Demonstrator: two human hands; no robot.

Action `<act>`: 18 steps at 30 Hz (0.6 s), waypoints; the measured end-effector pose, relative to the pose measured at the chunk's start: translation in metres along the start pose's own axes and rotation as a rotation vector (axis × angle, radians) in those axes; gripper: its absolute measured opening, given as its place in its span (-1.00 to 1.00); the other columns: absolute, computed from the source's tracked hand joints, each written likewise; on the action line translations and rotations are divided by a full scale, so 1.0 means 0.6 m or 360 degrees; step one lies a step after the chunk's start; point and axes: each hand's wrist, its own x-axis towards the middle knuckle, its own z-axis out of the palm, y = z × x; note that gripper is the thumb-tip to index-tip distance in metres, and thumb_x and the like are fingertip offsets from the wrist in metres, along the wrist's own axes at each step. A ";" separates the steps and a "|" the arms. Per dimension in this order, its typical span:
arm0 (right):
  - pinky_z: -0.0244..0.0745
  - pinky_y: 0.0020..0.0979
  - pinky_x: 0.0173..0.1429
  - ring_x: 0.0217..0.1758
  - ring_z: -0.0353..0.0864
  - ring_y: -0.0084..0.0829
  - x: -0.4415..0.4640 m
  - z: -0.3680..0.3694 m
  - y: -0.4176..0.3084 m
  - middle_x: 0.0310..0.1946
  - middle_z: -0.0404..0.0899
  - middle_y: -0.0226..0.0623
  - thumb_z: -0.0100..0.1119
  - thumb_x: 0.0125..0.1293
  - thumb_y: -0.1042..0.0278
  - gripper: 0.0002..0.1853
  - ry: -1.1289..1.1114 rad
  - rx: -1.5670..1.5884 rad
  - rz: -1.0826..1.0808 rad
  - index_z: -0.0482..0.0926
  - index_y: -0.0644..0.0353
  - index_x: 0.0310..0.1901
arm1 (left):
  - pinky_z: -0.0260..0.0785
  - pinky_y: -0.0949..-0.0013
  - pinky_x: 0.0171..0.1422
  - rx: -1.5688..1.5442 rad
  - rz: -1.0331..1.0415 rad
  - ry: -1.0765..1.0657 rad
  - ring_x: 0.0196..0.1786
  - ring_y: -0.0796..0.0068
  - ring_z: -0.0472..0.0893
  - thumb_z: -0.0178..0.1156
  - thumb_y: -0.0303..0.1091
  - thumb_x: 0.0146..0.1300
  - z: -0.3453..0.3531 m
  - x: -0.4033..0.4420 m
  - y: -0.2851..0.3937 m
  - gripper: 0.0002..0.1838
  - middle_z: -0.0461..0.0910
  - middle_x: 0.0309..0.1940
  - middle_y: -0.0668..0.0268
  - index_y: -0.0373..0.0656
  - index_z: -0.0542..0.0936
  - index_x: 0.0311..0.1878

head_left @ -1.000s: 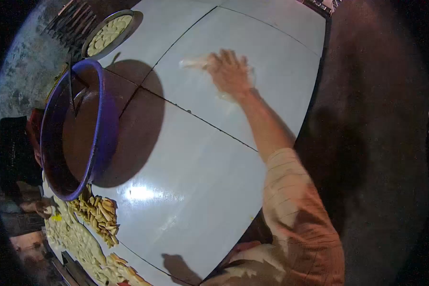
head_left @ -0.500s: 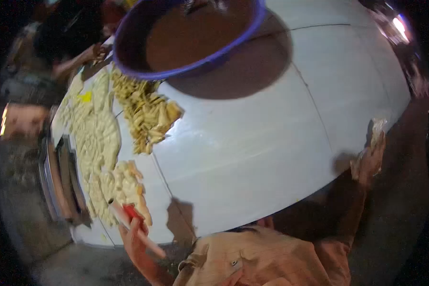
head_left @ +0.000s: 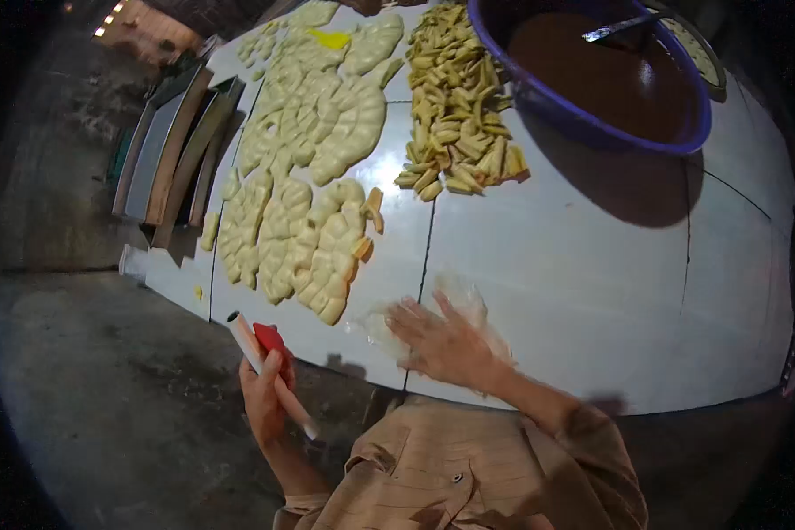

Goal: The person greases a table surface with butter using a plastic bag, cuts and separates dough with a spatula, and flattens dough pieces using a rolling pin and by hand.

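Observation:
My left hand (head_left: pixel 265 389) is closed around a white tube (head_left: pixel 247 343) and a flat red piece (head_left: pixel 269 337), possibly a scraper, beside the table's front edge. My right hand (head_left: pixel 446 344) lies flat with fingers spread on a crumpled clear plastic sheet (head_left: pixel 466 296) near the front of the white table (head_left: pixel 592 309). Beyond and left of my hands, pale coated pieces (head_left: pixel 318 234) are spread in a joined, lumpy layer. A few at its near right edge show bare orange-yellow sides. A heap of uncoated yellowish cut strips (head_left: pixel 459 106) lies to the right of that layer.
A purple basin (head_left: pixel 583 115) of brown liquid stands at the back right, a metal-looking utensil (head_left: pixel 623 28) in it. A yellow scraper-like piece (head_left: pixel 330 38) rests on the pale layer. Several trays (head_left: pixel 163 150) lean at the table's left side. A round container (head_left: pixel 698 57) is behind the basin.
My right hand has come from the table's right edge to the front middle, bringing the clear plastic. The view has turned left. My left hand still holds the tube and red piece.

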 end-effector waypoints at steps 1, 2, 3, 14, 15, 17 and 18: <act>-0.18 0.09 0.63 0.58 0.10 -0.35 0.032 0.002 0.026 0.47 0.27 -0.28 -0.04 0.41 -0.21 -0.30 0.0111 -0.0302 0.0024 0.34 0.14 0.40 | 0.25 0.51 -0.54 0.0013 -0.0012 0.0029 -0.53 0.63 0.46 0.35 -0.22 0.29 -0.004 -0.005 0.001 -0.51 0.57 -0.36 0.34 -0.28 0.48 0.19; -0.19 0.08 0.63 0.59 0.10 -0.35 0.072 -0.010 0.049 0.47 0.26 -0.28 -0.04 0.42 -0.19 -0.31 0.0207 -0.0408 0.0130 0.34 0.14 0.41 | 0.25 0.50 -0.54 0.0018 -0.0015 0.0057 -0.53 0.63 0.46 0.35 -0.21 0.30 -0.009 -0.008 -0.005 -0.52 0.57 -0.37 0.34 -0.27 0.49 0.17; -0.19 0.08 0.63 0.59 0.09 -0.34 0.113 -0.022 0.071 0.48 0.25 -0.28 -0.04 0.43 -0.17 -0.31 0.0296 -0.0508 0.0241 0.33 0.15 0.41 | 0.25 0.50 -0.54 0.0027 -0.0015 0.0090 -0.54 0.63 0.46 0.35 -0.21 0.30 -0.014 -0.014 -0.009 -0.54 0.57 -0.38 0.35 -0.27 0.50 0.15; -0.37 0.11 0.65 0.61 0.07 -0.38 0.018 0.016 0.009 0.50 0.23 -0.28 -0.10 0.42 -0.22 -0.27 0.0077 -0.0276 -0.0045 0.28 0.14 0.45 | 0.29 0.51 -0.52 -0.0014 -0.0047 0.0288 -0.55 0.65 0.47 0.39 -0.19 0.26 -0.053 -0.021 0.000 -0.69 0.62 -0.38 0.35 -0.17 0.54 -0.11; -0.35 0.12 0.65 0.61 0.06 -0.37 0.035 -0.013 0.036 0.50 0.23 -0.28 -0.10 0.44 -0.20 -0.28 0.0180 -0.0378 0.0161 0.28 0.14 0.45 | 0.30 0.50 -0.52 -0.0035 -0.0009 0.0274 -0.55 0.63 0.47 0.40 -0.19 0.26 -0.058 -0.014 -0.005 -0.68 0.61 -0.38 0.34 -0.18 0.54 -0.11; -0.30 0.13 0.63 0.61 0.07 -0.37 0.050 -0.040 0.044 0.49 0.24 -0.27 -0.10 0.46 -0.17 -0.31 0.0265 -0.0483 0.0351 0.28 0.15 0.45 | 0.29 0.49 -0.52 0.0016 -0.0024 0.0260 -0.54 0.61 0.48 0.40 -0.19 0.25 -0.073 -0.012 -0.004 -0.67 0.62 -0.37 0.32 -0.18 0.54 -0.11; -0.27 0.13 0.63 0.60 0.08 -0.37 0.050 -0.037 0.032 0.49 0.25 -0.27 -0.09 0.46 -0.16 -0.31 0.0248 -0.0482 0.0338 0.29 0.14 0.44 | 0.31 0.49 -0.53 -0.0073 -0.0044 0.0277 -0.53 0.61 0.50 0.40 -0.19 0.25 -0.086 -0.010 -0.013 -0.67 0.62 -0.38 0.32 -0.18 0.54 -0.09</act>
